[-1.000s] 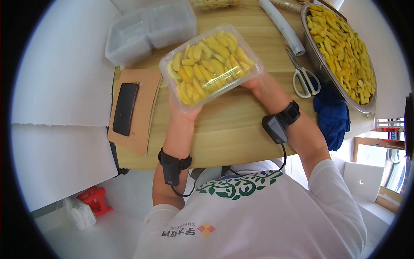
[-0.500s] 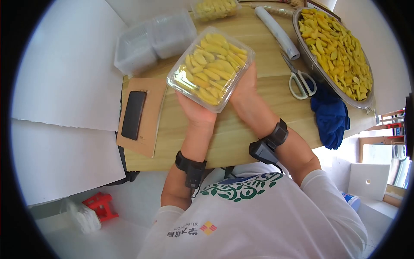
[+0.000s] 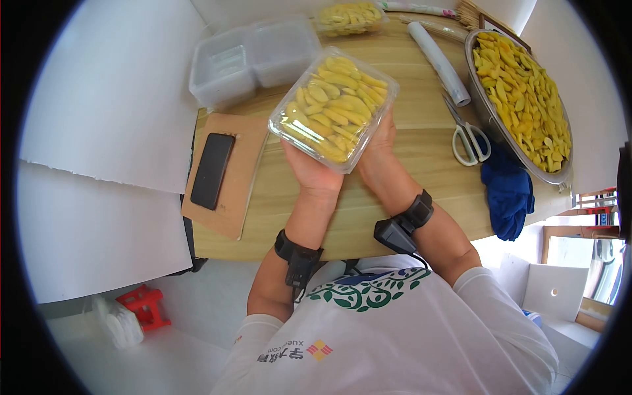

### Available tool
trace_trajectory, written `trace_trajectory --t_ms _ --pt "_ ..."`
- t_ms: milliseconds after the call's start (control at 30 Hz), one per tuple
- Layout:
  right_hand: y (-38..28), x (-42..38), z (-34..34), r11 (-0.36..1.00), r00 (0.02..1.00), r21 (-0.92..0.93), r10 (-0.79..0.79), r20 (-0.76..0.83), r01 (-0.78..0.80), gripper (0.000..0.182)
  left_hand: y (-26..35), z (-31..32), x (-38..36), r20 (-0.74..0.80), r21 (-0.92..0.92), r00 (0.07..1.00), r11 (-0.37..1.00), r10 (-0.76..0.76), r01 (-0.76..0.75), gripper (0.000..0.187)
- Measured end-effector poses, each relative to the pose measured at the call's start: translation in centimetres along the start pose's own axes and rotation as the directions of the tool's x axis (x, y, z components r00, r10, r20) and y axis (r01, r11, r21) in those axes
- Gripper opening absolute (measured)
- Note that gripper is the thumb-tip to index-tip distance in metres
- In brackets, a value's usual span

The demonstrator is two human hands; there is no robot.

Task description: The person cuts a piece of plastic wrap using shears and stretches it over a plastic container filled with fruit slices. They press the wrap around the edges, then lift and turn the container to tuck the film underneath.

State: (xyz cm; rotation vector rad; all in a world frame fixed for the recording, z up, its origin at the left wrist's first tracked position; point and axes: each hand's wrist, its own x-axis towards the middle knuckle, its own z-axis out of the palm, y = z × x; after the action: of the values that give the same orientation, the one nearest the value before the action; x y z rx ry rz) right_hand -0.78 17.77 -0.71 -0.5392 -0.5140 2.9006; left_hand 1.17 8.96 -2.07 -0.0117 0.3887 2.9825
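A clear plastic box (image 3: 336, 108) full of yellow fruit slices is held up in front of me, tilted, over the wooden table (image 3: 289, 217). My left hand (image 3: 313, 164) supports its lower left part from beneath, with the fingers hidden under it. On the right side, my right hand (image 3: 380, 139) grips the same box, its fingers mostly out of sight behind the plastic. The box looks closed by a clear lid.
Stacked empty boxes (image 3: 253, 56) and another filled box (image 3: 350, 18) stand at the back. A black phone (image 3: 212, 171) lies on brown cardboard (image 3: 237, 197). On the right are a film roll (image 3: 439, 64), scissors (image 3: 469, 141), a big basin of slices (image 3: 523, 99) and a blue cloth (image 3: 507, 197).
The view has shifted a little, so the table and things on it appear moved. Both hands still hold the filled box.
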Motion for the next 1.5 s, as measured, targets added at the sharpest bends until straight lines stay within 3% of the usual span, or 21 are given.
trace_trajectory --t_ms 133,200,233,300,467,700,867,933,1067,1133,1267,1333,1500 --pt "-0.9 -0.3 0.2 0.997 0.997 -0.066 0.036 -0.064 -0.04 0.054 -0.2 0.1 0.0 0.04 0.017 0.999 1.0 -0.022 0.021 0.056" --pt "-0.6 0.4 -1.3 0.998 0.994 0.042 0.042 0.099 -0.046 0.051 -0.4 0.1 -0.2 0.056 0.004 0.998 0.999 -0.037 0.037 0.055" --pt "-0.5 1.0 -2.3 0.998 0.994 0.043 0.038 0.102 -0.043 0.051 -0.4 0.1 -0.3 0.069 -0.006 0.996 0.999 -0.053 0.053 0.055" --pt "-0.9 2.0 -3.5 0.975 0.945 0.132 0.135 0.299 -0.181 0.05 -0.7 0.1 -0.5 0.061 0.002 0.995 0.997 -0.077 0.077 0.055" --pt "-3.3 1.7 -4.1 0.91 0.864 0.199 0.25 0.437 -0.363 0.052 -1.1 -0.4 -0.5 0.045 0.003 0.984 0.985 -0.171 0.171 0.054" --pt "-6.0 0.7 -5.0 0.772 0.737 0.27 0.346 0.581 -0.576 0.055 -1.7 -0.4 -0.7 -0.045 0.295 0.986 0.941 -0.159 0.165 0.05" --pt "-7.2 -0.4 -5.6 0.851 0.811 0.186 0.368 0.454 -0.491 0.051 -2.0 -0.8 -0.5 -0.095 0.372 0.988 0.916 -0.123 0.15 0.048" --pt "-7.5 -0.7 -5.9 0.866 0.832 0.17 0.37 0.414 -0.47 0.051 -2.0 -0.7 -0.3 -0.083 0.378 0.988 0.913 -0.132 0.153 0.034" --pt "-8.5 -1.3 -5.9 0.813 0.786 0.189 0.43 0.444 -0.551 0.054 0.2 -0.1 1.2 -0.083 0.582 0.989 0.799 -0.122 0.148 0.029" --pt "-8.7 -1.5 -6.1 0.806 0.787 0.177 0.459 0.413 -0.564 0.056 1.2 1.2 2.9 0.057 0.642 0.979 0.758 -0.195 0.113 0.031" --pt "-8.7 -2.0 -5.9 0.743 0.707 0.133 0.541 0.456 -0.655 0.056 0.7 5.0 2.6 -0.043 0.649 0.989 0.749 -0.143 0.136 0.039" --pt "-8.3 -2.4 -5.6 0.712 0.68 0.14 0.565 0.468 -0.688 0.055 0.8 4.8 2.2 -0.106 0.654 0.917 0.668 -0.384 0.356 0.045" --pt "-7.9 -2.0 -5.8 0.711 0.674 0.107 0.592 0.442 -0.695 0.055 0.4 4.7 1.8 -0.107 0.615 0.9 0.683 -0.424 0.395 0.044"
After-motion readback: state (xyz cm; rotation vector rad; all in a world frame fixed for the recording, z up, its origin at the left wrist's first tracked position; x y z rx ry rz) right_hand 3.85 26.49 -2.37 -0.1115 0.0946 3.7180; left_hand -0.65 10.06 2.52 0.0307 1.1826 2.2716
